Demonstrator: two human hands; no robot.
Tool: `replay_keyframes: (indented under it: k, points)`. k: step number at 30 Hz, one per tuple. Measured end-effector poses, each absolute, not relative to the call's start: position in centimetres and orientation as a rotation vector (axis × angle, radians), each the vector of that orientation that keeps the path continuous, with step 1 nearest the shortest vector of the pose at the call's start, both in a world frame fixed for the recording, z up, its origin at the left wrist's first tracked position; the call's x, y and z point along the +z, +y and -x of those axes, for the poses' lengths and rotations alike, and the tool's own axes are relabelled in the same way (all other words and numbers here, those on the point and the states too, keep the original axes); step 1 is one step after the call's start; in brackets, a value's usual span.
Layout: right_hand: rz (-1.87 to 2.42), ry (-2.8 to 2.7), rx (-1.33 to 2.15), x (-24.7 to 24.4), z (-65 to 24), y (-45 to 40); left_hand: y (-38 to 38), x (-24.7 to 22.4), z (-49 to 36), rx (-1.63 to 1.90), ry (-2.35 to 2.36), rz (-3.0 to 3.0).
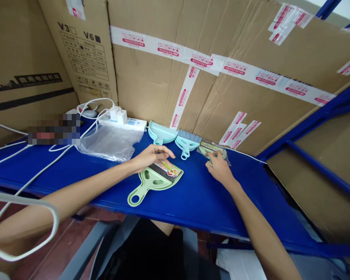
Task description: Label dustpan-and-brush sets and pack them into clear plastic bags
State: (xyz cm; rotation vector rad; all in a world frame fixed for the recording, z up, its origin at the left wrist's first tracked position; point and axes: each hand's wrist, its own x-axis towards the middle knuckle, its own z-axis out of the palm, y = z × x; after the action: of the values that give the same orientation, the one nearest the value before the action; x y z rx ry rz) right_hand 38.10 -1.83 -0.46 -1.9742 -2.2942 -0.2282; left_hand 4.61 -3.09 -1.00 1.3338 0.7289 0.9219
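Observation:
A light green dustpan with a brush [147, 188] nested in it lies on the blue table, its ring handle toward me. On its bristles rests a printed label card [173, 171]. My left hand [153, 157] is over the back edge of this set, fingers stretched out and apart; whether they touch the card is unclear. To the right, my right hand [220, 167] has its fingers bent over a green dustpan and brush set in a clear bag [214, 149], apparently gripping its handle end. Between and behind my hands are stacked light blue dustpans [162, 132] and light blue brushes [187, 144].
Clear plastic bags [112, 142] lie at the back left before a white power strip [137, 123] with plugged-in chargers. White cables [32, 182] cross the left side. Cardboard walls [151, 77] enclose the back; a blue metal frame [315, 109] stands at right.

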Motion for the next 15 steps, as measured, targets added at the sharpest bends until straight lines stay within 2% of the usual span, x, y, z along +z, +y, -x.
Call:
replay_keyframes:
  k: [8, 12, 15]
  points:
    - [2.008, -2.335, -0.252, -0.5, -38.0, -2.1, -3.2, -0.9, -4.6, 0.901, 0.703, -1.355]
    - [2.048, -2.246, -0.573, 0.3, -37.2, -3.2, -3.2, -0.8, -4.5, 0.91, 0.7, -1.363]
    - [1.912, -2.105, -0.717, 0.7, -36.3, -3.8, -3.2, -0.7, -4.5, 0.91, 0.705, -1.362]
